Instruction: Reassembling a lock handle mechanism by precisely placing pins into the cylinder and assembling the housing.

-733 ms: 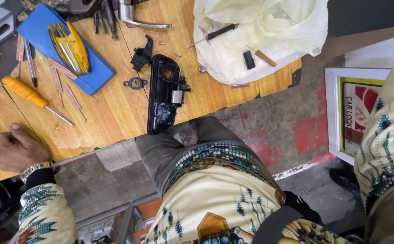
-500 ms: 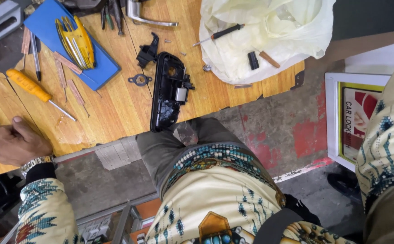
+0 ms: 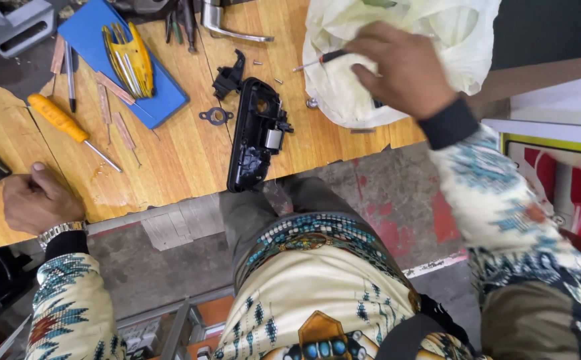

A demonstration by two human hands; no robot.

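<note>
Floor: grey concrete with worn red paint patches (image 3: 397, 220) is lying under the person's legs, nearest the camera.
Left hand: the left hand (image 3: 37, 200) is resting closed on the near edge of the wooden workbench (image 3: 170, 160), gripping nothing.
Mid-bench: a black door-handle housing (image 3: 254, 133) is lying near the edge, an orange screwdriver (image 3: 60, 120) to its left.
Right hand: the right hand (image 3: 404, 70) is pinching a small black-handled screwdriver (image 3: 320, 60) over a pale plastic bag (image 3: 344, 100).
Far bench: a blue tray (image 3: 110, 47) is holding a yellow tool set (image 3: 130, 60); a metal lever handle (image 3: 227, 27) is lying beyond.
</note>
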